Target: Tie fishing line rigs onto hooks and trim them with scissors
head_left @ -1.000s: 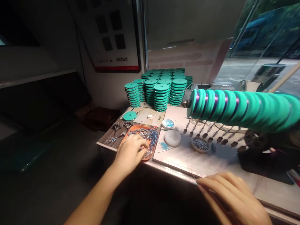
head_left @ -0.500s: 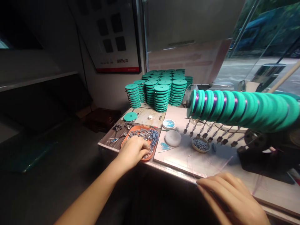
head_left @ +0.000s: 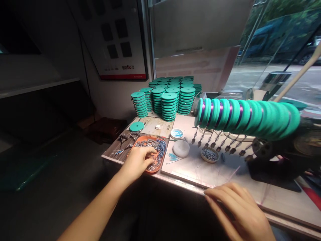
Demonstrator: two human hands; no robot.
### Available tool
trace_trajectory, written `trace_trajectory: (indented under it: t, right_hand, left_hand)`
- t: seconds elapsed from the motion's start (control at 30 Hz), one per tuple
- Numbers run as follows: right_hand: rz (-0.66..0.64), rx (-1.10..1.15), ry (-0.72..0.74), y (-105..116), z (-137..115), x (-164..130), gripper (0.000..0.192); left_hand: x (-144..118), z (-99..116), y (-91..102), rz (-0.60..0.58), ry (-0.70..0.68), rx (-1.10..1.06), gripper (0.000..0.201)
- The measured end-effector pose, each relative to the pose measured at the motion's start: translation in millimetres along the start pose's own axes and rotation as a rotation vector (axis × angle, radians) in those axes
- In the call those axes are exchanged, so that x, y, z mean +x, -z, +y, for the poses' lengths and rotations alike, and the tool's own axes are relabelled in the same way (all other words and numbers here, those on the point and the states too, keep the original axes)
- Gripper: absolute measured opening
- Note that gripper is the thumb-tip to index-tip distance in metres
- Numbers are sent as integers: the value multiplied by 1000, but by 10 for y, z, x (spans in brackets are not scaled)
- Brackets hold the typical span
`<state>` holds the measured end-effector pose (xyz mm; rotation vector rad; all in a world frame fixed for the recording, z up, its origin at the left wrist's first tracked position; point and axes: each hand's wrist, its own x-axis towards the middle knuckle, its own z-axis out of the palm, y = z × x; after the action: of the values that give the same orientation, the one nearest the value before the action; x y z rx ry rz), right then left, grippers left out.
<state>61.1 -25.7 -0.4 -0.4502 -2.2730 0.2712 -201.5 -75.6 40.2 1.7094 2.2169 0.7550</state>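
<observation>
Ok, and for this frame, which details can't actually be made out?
- Head view: whether the left hand has pinched a piece in the orange tray; its own fingers cover the spot.
- Head view: what the right hand pinches at the table edge; a thin thread at most, too fine to confirm. The wrist is cut by the bottom edge.
- Head view: the small grey pieces in the round dish; too small to identify.

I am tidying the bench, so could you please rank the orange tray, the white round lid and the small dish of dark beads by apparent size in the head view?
1. orange tray, partly under the left hand
2. white round lid
3. dish of dark beads, about alike with the lid; unsure.
</observation>
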Motion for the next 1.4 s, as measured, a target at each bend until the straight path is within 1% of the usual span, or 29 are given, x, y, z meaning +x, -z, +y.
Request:
trace_trajectory:
  t: [0.1, 0.2, 0.27, 0.3, 0.33, 0.4, 0.43, 0.53, 0.6, 0.7, 0.87, 0.93, 1.1, 1.17, 1.27, 1.33, 1.4]
  right_hand:
    - [-22, -4, -26, -8, 17, -34, 7]
    - [17, -4, -41, -4, -14, -51, 9]
    - [50, 0, -55, 2, -56, -53, 9]
    - [66, 2, -70, 5, -76, -53, 9]
    - [78, 2, -79, 7, -94, -54, 8]
    - [82, -10, -81, 9, -113, -63, 9]
    - [82, -21, -74, 9, -115, -71, 10]
    - [70, -55, -71, 7, -100, -101, 11]
    - [68, -67, -80, 4, -89, -118, 11]
    - [58, -73, -84, -2, -85, -131, 11]
    - [57, -101, -91, -5, -88, -119, 10]
    - [55, -111, -89, -8, -90, -112, 10]
    - [70, -100, -125, -38, -112, -113, 12]
    - [92, -76, -171, -54, -126, -115, 14]
    - [96, -58, -173, -71, -148, -108, 13]
    - [112, -37, -177, -81, -166, -95, 13]
    - [143, 4, -218, -93, -183, -79, 15]
  left_hand:
    - [-26, 27, 17, 51, 9, -81, 23]
    - [-133, 157, -49, 103, 33, -175, 19]
    - [-251, 306, -166, 119, 52, -279, 20]
    - [-315, 388, -242, 131, 82, -426, 21]
    - [-378, 470, -325, 129, 110, -527, 22]
    - [-485, 609, -490, 141, 133, -653, 26]
    - [-524, 662, -563, 154, 141, -676, 28]
    - [-583, 744, -720, 215, 114, -644, 30]
    - [-589, 755, -772, 252, 57, -589, 30]
    - [-585, 743, -804, 311, -50, -502, 32]
    - [-594, 722, -826, 444, -222, -381, 34]
    - [-604, 728, -829, 478, -280, -335, 34]
    - [-628, 742, -839, 517, -394, -255, 34]
    - [-632, 737, -848, 524, -413, -242, 35]
    - [-633, 725, -860, 527, -422, -234, 36]
    - [-633, 722, -868, 529, -452, -233, 38]
    - [-636, 722, -879, 520, -501, -234, 41]
